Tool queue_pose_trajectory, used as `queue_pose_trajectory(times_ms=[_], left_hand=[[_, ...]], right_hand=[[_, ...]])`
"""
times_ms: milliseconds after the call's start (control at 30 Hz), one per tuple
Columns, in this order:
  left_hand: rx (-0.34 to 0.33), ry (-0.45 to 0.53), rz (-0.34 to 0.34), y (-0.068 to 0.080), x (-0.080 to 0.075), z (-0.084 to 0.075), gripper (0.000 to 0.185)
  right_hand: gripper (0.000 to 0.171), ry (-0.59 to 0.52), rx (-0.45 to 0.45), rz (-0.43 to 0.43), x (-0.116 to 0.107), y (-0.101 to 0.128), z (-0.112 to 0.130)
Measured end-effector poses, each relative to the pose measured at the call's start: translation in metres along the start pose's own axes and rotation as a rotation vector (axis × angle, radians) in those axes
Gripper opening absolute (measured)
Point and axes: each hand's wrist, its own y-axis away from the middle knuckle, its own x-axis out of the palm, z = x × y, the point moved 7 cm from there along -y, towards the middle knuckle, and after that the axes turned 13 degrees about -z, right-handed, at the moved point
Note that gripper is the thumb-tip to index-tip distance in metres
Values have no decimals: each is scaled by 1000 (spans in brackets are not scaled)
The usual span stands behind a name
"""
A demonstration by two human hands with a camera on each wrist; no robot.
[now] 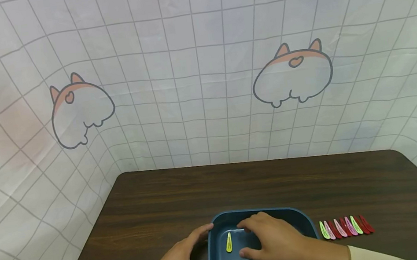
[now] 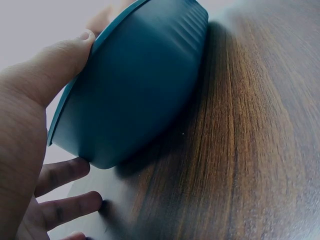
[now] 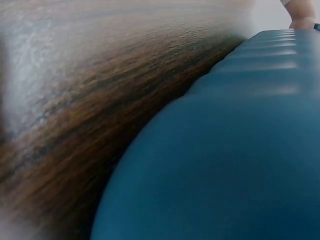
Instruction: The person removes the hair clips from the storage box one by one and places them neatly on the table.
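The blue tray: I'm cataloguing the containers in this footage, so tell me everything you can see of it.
The dark blue rectangular plastic tray has rounded corners, a raised rim and fine ribbing along its outer wall. It sits upright at the near edge of the dark wooden table. The left hand grips its left wall, thumb on the rim; the right hand reaches inside with fingers spread. One yellow hair clip lies on its floor.

a dark wooden table [image 1: 264, 184] is standing against a white gridded backdrop [image 1: 198, 60] showing cartoon animals.
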Motion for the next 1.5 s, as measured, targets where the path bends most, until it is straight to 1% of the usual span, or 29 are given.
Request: queue_pose_trajectory(times_ms=[567,967,1167,1500], left_hand=[[14,-4,9,0,0,0,89],[13,-7,1,0,0,0,89],[21,-4,1,-1,0,-1,90],[11,-7,5,-1,1,0,90]], right_hand=[[65,9,12,24,16,-7,2],[65,-4,33,60,19,-7,5],[65,-4,24,59,20,-7,8],[63,20,26,31,25,-9,5]])
